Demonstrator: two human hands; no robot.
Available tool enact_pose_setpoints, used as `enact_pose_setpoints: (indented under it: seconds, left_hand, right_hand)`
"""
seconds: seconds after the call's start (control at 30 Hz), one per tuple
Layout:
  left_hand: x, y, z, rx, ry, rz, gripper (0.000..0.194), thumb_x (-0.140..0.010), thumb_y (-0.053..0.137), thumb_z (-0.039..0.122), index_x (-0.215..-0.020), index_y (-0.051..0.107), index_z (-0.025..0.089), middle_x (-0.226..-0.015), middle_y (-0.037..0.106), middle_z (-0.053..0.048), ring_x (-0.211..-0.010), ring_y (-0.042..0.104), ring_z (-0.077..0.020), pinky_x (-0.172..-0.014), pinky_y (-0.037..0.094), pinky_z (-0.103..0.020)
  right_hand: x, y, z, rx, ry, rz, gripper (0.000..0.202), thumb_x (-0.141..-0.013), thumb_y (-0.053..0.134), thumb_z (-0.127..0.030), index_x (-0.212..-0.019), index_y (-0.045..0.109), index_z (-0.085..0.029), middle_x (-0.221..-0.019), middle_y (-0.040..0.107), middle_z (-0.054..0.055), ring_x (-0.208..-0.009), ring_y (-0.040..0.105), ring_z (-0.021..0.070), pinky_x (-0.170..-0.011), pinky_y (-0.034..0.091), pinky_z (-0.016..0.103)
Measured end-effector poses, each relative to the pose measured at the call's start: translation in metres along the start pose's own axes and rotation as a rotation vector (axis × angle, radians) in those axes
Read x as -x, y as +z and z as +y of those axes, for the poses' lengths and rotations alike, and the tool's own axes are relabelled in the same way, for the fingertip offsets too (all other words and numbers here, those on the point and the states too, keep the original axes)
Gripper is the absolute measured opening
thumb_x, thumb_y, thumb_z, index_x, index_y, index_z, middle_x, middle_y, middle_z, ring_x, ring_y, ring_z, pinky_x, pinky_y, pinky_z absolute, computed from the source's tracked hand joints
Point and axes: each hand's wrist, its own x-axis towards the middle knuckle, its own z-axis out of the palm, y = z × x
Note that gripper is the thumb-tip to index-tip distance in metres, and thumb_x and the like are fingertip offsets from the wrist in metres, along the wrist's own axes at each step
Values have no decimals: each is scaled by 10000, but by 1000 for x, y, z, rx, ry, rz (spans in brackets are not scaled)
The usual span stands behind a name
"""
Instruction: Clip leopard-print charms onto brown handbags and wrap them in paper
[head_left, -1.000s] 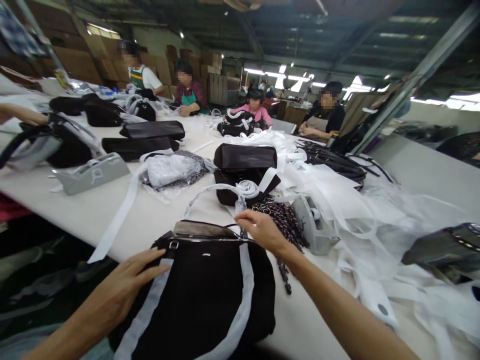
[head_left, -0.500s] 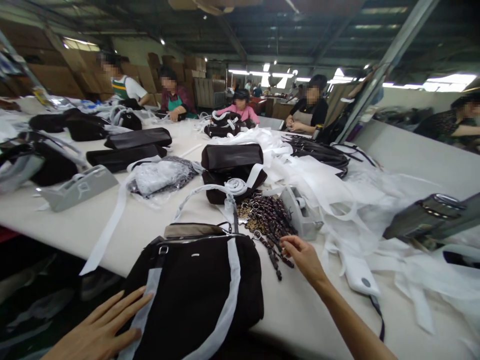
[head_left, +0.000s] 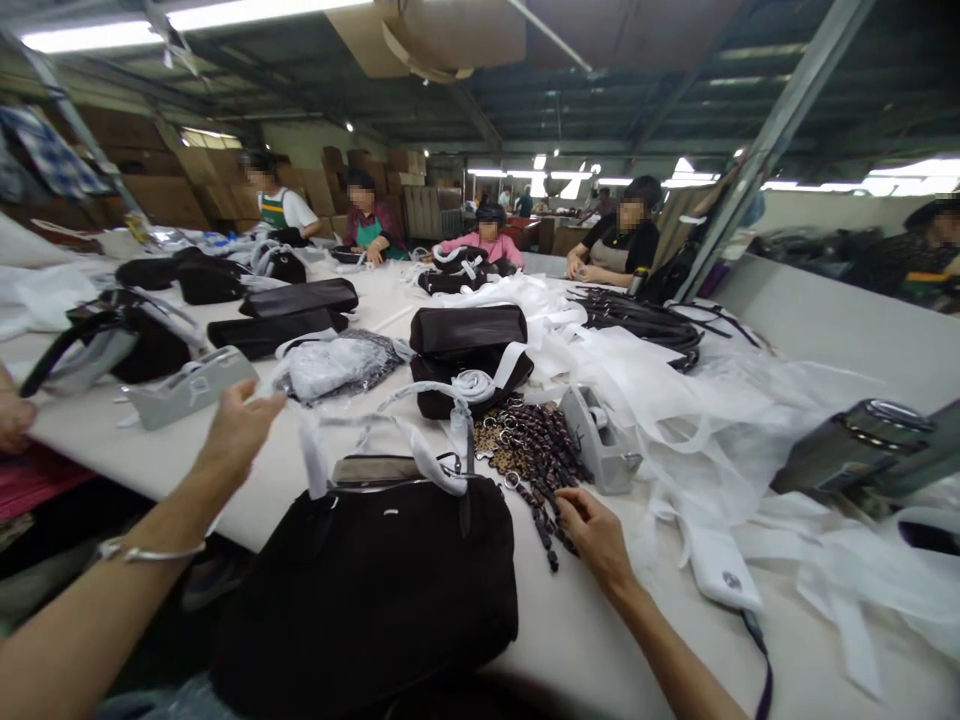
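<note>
My left hand is raised beside the grey tape dispenser, its fingers loosely stretched and nothing visible in them. In front of me on the table edge stands a black handbag with a small metal plate. Its handles, wrapped in white material, now stand up at the zipped top. To the right of the bag lies a pile of dark braided key chains with metal rings and gold-coloured parts. My right hand pinches at the lower end of one of these strands; the fingertips partly hide it.
A second grey dispenser stands right of the pile. Behind are stacked dark bags, a plastic-wrapped bundle and white sheets. A white device with a cord lies right. Another person's hand is at far left; several people sit beyond.
My left hand has left the bag's front and moved up toward the left dispenser. The wrapped front handle has flipped up off the bag's face. My right hand has shifted slightly down.
</note>
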Motion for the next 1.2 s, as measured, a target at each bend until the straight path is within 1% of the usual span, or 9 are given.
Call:
enact_pose_setpoints:
  seconds: [0.1,0.17,0.3,0.37,0.47,0.67,0.77,1.0,1.2]
  left_hand:
    - [28,35,32,60,-85,157,621,-905,469,486,-1366,371,81,-1366,480,-211,-1210,537,-336,-874,518,-403]
    - [57,52,61,112,-20,95,460,-897,507,438,-1269,486,169,-1236,579,-112,-1095,592,-260,-867,507,-362]
    - [86,80,109,236,261,-546,233,-936,461,370,-900,634,219,-870,679,-6,-819,626,-171,-780,460,-273]
    - [77,98,119,241,321,-699,173,-906,514,339,-914,647,229,-875,685,3,-811,618,-167,-762,434,-259]
    - [50,129,116,202,245,-681,145,-828,600,343,-811,633,203,-803,660,-13,-758,591,-183,-702,409,-265]
    - [16,174,109,218,50,-564,177,-861,443,201,-810,613,190,-849,660,-76,-856,604,-220,-788,405,-311]
    - [19,173,109,319,4,-601,234,-857,404,190,-785,626,177,-801,673,-75,-829,617,-223,-771,429,-312]
    - [42,129,108,747,0,-701,321,-882,475,345,-1067,656,156,-990,732,-52,-900,671,-200,-778,506,-274]
    - [25,168,128,394,-133,-498,285,-962,408,279,-1155,550,124,-1020,701,-148,-952,671,-253,-830,495,-352]
  right_hand:
    - [-10,3,-23,162,-215,-40,232,-917,492,-358,-950,668,-211,-994,701,83,-916,643,246,-869,477,371]
    - [-22,10,-39,320,-259,-140,215,-929,479,-317,-980,658,-210,-1012,689,73,-962,628,226,-893,456,338]
    - [-49,38,-58,610,-187,-318,149,-856,591,-235,-987,645,-192,-1014,668,81,-1002,608,223,-886,425,304]
    - [-57,51,-61,657,-156,-339,183,-813,637,-212,-994,638,-184,-1028,662,102,-982,616,241,-846,427,313]
    - [-62,63,-63,688,-117,-368,217,-805,639,-200,-1020,626,-186,-1024,667,115,-948,628,255,-799,424,322]
    - [-66,65,-55,559,-36,-372,283,-751,636,-143,-1027,627,-205,-1033,677,73,-987,605,227,-824,398,291]
    - [-70,62,-47,421,21,-348,332,-679,643,-110,-996,645,-207,-917,673,38,-907,598,211,-788,392,286]
    - [-77,36,-42,-101,254,-395,382,-631,679,-257,-1001,625,-180,-646,582,-36,-612,560,145,-585,390,259]
    - [-75,14,-56,-464,370,-415,371,-600,728,-295,-932,611,-176,-849,664,45,-656,590,129,-549,410,240]
